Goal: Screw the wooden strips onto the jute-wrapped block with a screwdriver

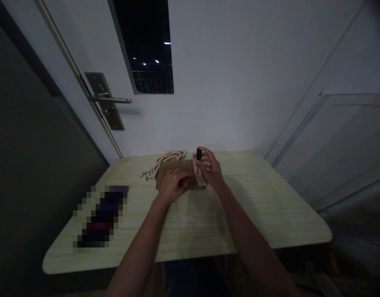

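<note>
In the head view, my right hand [211,167] is pinching a black-handled tool [199,154] upright, probably keeping it straight, over the pale wooden piece [201,181] at the right end of the brown board [185,164]. My left hand [174,184] is resting on the board, likely steadying it; its curled fingers are hiding any grip. Leftward, small metal pieces [148,178] are looking blurred.

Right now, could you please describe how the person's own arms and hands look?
The left hand and right hand are bare, without gloves. The left forearm and right forearm are also uncovered, narrowing toward the hands; no sleeve, watch or bracelet shows.
</note>
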{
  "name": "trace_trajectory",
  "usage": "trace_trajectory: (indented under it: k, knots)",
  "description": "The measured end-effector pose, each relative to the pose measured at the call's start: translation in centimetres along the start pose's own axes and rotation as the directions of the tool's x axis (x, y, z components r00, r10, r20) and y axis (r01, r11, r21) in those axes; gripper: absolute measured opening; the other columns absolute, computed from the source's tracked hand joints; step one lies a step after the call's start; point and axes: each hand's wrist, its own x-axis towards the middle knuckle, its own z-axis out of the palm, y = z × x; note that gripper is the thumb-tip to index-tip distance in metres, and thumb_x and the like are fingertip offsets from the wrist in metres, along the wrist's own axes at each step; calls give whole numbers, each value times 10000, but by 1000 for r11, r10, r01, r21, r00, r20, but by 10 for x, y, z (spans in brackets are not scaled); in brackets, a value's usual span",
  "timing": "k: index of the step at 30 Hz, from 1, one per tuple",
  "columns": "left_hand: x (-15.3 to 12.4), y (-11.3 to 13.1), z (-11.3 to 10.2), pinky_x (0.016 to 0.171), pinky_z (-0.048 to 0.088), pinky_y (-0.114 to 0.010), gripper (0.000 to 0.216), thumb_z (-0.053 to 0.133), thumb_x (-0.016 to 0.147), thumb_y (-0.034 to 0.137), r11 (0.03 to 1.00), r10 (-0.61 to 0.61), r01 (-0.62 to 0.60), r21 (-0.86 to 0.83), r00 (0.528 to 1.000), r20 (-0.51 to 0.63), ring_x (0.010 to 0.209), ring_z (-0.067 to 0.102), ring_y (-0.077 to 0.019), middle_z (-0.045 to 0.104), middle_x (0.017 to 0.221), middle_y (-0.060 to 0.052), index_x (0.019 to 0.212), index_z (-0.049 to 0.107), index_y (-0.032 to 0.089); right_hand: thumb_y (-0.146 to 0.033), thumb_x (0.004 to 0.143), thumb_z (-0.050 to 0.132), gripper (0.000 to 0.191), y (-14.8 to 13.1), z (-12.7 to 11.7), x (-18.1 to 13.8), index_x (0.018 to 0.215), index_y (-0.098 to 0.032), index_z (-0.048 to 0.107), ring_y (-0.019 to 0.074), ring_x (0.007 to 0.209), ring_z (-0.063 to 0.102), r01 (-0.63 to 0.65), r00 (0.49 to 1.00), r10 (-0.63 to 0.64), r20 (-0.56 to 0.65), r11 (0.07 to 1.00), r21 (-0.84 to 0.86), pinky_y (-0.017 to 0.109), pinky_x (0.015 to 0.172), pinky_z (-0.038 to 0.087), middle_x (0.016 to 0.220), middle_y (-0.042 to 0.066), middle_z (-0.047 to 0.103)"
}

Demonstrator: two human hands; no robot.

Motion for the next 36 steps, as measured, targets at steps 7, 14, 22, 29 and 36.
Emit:
trace_trajectory:
  k: [7,14,22,29,36]
  knots:
    - [-1,-1,1,880,460,-362,316,574,787,113,1000,-4,4,8,1000,-9,947,628,-201,709,967,-19,1041,691,259,-409,892,524,426,-5,-1,-2,1302,-309,470,165,907,631,6,999,-9,50,998,61,310,710,588,1160,72,604]
    - [-1,2,-2,861,471,-356,301,571,804,124,1000,-15,15,6,1000,3,935,622,-200,704,952,-23,1044,693,259,-412,848,592,468,-3,1,-1,1292,-320,477,156,826,609,13,1000,-13,4,1000,-16,275,611,577,1107,64,593]
    - [-1,0,-1,872,467,-356,301,562,813,136,1000,-5,5,5,1000,-2,935,626,-196,707,949,-24,1054,691,261,-401,893,516,466,-10,-2,-2,1343,-309,435,177,919,632,5,997,-7,75,1000,30,305,697,584,1129,73,632]
    - [-1,1,-1,872,464,-350,299,561,816,135,1000,0,0,2,1000,-4,957,628,-200,712,965,-23,1056,690,258,-392,857,570,453,-5,-1,-2,1293,-309,475,159,817,630,11,1000,-11,7,1000,6,275,611,575,1023,55,623]
    - [-1,1,-1,872,462,-358,303,568,809,128,1000,-4,4,1,1000,-2,950,627,-198,709,967,-15,1049,691,266,-385,831,609,447,-8,-2,-2,1256,-316,488,153,766,605,17,999,-18,-27,1000,-24,270,584,565,971,39,601]
